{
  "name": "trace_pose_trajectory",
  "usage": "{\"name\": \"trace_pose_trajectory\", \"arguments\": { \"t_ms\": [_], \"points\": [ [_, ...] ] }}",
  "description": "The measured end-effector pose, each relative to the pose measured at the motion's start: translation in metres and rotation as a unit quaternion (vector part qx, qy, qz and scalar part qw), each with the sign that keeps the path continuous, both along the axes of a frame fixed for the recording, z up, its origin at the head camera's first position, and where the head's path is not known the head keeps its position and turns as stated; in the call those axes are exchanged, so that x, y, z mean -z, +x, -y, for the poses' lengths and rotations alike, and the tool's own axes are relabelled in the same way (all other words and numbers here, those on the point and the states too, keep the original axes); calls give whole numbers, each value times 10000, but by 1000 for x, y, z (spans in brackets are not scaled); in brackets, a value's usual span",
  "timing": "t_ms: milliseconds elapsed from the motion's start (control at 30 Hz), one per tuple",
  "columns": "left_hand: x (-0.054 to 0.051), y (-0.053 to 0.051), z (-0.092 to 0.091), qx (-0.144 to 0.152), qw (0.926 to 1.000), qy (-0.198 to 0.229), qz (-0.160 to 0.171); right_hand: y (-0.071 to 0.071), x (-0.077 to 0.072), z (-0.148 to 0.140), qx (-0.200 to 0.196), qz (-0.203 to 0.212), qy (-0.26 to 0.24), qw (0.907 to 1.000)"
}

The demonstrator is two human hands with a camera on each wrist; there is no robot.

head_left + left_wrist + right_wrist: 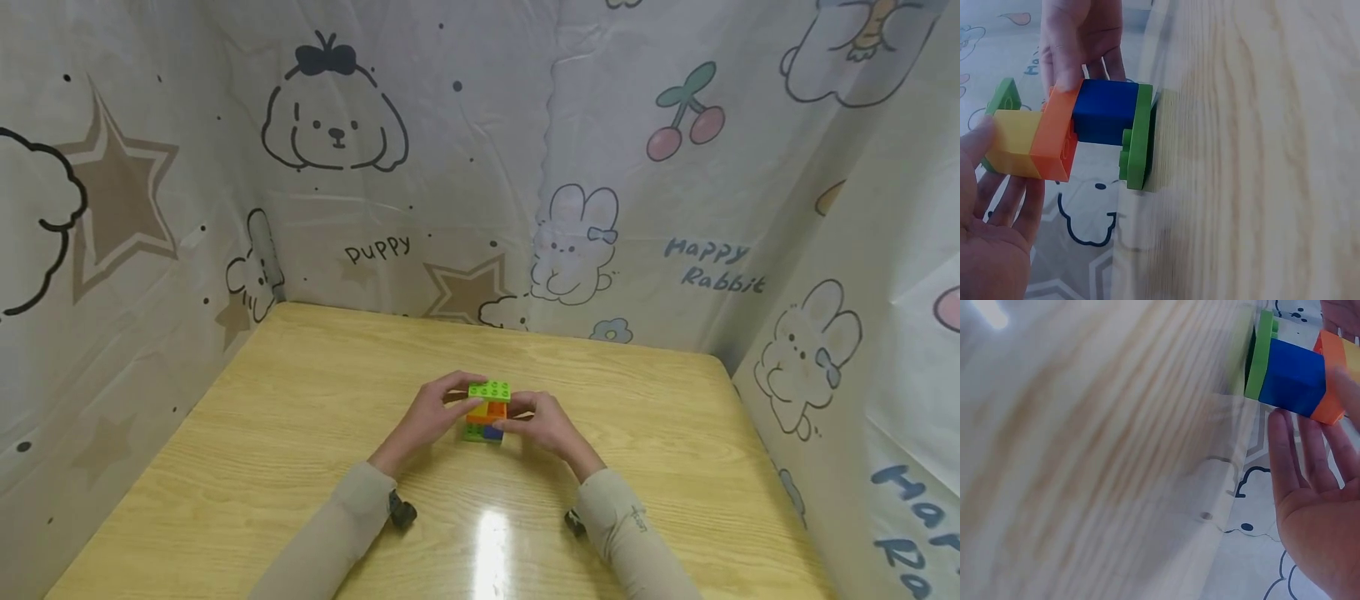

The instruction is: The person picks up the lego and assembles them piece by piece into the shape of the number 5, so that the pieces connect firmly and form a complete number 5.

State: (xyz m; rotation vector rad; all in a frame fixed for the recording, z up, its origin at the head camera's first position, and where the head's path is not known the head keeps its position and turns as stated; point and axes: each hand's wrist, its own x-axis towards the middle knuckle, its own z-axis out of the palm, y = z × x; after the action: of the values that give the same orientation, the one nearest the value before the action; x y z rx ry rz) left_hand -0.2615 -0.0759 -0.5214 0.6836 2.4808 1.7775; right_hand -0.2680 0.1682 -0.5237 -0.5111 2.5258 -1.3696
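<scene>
A small stack of toy building bricks stands on the table between the two hands. At its base lies a flat green brick [1141, 140], bearing a blue brick [1107, 111] at the right side. An orange brick [1057, 140] sits across the blue one, with a yellow brick [1015, 142] above it at the left. Topping the stack is another flat green brick [489, 390]. The left hand [431, 412] grips the upper part, thumb against the yellow brick. From the other side, the right hand [547, 423] pinches the orange brick, its thumb on that brick's near side.
The stack stands on a light wooden table [330, 375]. Patterned cloth [465, 192] hangs behind the table and along both sides. A dark wrist device [402, 510] shows at the left cuff, and another [574, 522] at the right cuff.
</scene>
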Motion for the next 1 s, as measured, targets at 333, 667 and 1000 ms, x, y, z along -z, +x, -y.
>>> {"name": "trace_pose_trajectory", "arguments": {
  "t_ms": [333, 667, 1000],
  "points": [
    [0, -12, -3, 39, 9998, -163, -95, -2, -3, 1, -43, -118, 157, 9998],
    [10, -14, 6, 219, 9991, -331, -135, -3, -2, 3, -56, 70, 125, 9999],
    [11, -17, 8, 299, 9985, -345, -298, -4, -4, 5, -74, 73, 156, 9998]
  ]
}}
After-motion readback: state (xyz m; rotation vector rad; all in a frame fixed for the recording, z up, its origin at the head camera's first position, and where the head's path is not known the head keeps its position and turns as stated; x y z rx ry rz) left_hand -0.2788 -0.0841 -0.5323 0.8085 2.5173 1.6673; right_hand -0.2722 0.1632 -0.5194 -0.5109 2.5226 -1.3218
